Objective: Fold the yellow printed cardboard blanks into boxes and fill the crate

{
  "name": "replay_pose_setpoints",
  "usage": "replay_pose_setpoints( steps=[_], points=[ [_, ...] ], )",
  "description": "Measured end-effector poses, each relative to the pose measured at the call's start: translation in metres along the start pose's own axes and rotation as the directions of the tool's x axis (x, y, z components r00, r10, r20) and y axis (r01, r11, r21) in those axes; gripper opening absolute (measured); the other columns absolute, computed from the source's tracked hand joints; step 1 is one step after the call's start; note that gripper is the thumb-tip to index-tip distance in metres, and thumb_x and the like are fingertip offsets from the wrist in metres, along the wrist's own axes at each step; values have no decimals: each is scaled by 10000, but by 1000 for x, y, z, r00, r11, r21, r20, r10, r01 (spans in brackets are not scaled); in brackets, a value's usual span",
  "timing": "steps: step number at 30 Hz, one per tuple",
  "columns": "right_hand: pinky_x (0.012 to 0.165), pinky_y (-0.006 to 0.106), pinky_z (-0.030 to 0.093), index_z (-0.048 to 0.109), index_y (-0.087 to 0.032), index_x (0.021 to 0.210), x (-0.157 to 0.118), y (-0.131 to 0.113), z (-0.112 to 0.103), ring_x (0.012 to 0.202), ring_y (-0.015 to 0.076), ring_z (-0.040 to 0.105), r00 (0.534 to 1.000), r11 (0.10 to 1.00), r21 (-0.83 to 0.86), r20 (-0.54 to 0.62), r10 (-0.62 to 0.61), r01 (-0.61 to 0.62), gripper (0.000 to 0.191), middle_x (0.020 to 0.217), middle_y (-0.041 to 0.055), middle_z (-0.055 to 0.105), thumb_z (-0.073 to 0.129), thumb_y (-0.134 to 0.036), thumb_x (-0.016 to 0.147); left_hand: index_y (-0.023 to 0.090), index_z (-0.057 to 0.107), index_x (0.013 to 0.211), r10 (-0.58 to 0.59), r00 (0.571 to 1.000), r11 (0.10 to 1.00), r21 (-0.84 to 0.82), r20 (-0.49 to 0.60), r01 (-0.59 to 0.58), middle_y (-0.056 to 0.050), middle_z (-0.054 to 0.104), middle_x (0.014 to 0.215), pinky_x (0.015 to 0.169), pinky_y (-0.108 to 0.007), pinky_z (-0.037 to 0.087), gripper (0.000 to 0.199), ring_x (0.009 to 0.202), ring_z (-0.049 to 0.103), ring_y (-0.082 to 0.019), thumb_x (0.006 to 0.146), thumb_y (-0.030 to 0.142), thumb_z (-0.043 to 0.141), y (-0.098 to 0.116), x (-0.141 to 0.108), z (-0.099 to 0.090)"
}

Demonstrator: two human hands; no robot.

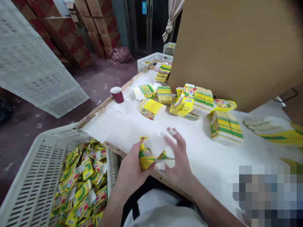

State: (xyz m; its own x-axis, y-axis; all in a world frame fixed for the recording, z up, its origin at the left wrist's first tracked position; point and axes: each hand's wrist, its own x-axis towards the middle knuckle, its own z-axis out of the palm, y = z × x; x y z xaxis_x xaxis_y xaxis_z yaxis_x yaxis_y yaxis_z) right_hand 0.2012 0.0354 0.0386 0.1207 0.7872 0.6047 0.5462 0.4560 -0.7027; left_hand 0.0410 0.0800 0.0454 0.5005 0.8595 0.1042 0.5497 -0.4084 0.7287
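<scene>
Near the front edge of the white table [189, 138], my left hand [133, 164] is closed around a yellow and green carton [145, 159] with a white flap standing up. My right hand [178, 159] is just to the right of it, fingers spread and slightly blurred; a thin piece of carton lies between the hands, and whether the right fingers touch it is unclear. Beyond them sit a yellow carton stack [152, 108], a larger pile of cartons [199, 99] and a banded-looking bundle [226, 127].
A white crate [28, 176] full of small yellow cartons [82, 189] stands at the lower left. A maroon cup [117, 95] is by the table's left edge. A large cardboard panel [232, 50] rises behind the piles. Part of a person, pixelated, shows at lower right.
</scene>
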Motion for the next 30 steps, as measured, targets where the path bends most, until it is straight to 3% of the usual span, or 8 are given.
replay_pose_setpoints(
  steps=[2,4,8,10,15,19,23,30],
  points=[
    [1085,479,221,245,-290,1399,-2,2,5,1356,270,202,960,935,239,-28,277,-263,673,1479,53,217,562,-340,807,202,296,1290,66,997,998,29,-45,-64,-113,541,1190,859,-375,482,650,1071,560,-240,731,305,611,0,0,9],
    [1072,448,266,301,-287,1379,-3,3,11,1325,238,293,872,748,456,168,460,-483,554,1449,56,306,487,-334,859,195,224,1328,177,983,983,63,-51,-173,-136,477,1273,911,-384,454,692,1166,495,-249,750,293,592,0,-2,15],
    [1041,440,321,385,-255,1345,1,2,19,1214,227,454,729,412,607,500,467,-680,471,1273,77,539,444,-355,888,198,285,1248,285,957,957,66,-58,-281,-126,499,1180,886,-384,462,590,1124,514,-240,737,210,580,-2,-4,18],
    [1040,449,320,311,-246,1384,3,-1,18,1214,232,455,748,469,586,467,471,-661,534,1272,86,540,442,-389,887,210,347,1143,255,966,966,41,-30,-254,-97,518,1099,831,-370,485,495,1028,559,-225,707,169,579,-5,-4,18],
    [1064,446,296,100,-224,1439,-1,-7,8,1323,247,305,875,880,303,436,213,-365,738,1450,96,312,527,-288,840,192,248,1193,176,984,983,-52,21,-174,-124,499,1102,736,-369,518,616,898,598,-216,671,175,574,-10,-3,21],
    [1050,409,339,365,-276,1357,-4,-1,7,1277,203,388,938,979,157,340,71,-131,541,1380,57,436,427,-117,844,177,228,1201,153,984,985,-59,-96,-159,-152,420,1170,817,-389,497,648,1018,553,-229,659,141,582,-7,0,26],
    [1018,411,380,448,-286,1305,-6,6,10,1192,205,488,937,892,298,185,295,-340,440,1316,45,512,437,-205,873,179,340,1174,165,965,985,81,-204,-152,-127,441,1143,916,-442,433,559,1104,478,-255,693,204,624,-4,1,21],
    [942,402,443,270,-324,1389,-7,2,10,1199,215,482,773,371,704,410,484,-606,592,1394,43,412,456,-487,851,206,381,1233,190,968,979,112,-165,-173,-97,542,1122,894,-379,446,545,1051,529,-229,752,319,609,-6,-2,16]
  ],
)
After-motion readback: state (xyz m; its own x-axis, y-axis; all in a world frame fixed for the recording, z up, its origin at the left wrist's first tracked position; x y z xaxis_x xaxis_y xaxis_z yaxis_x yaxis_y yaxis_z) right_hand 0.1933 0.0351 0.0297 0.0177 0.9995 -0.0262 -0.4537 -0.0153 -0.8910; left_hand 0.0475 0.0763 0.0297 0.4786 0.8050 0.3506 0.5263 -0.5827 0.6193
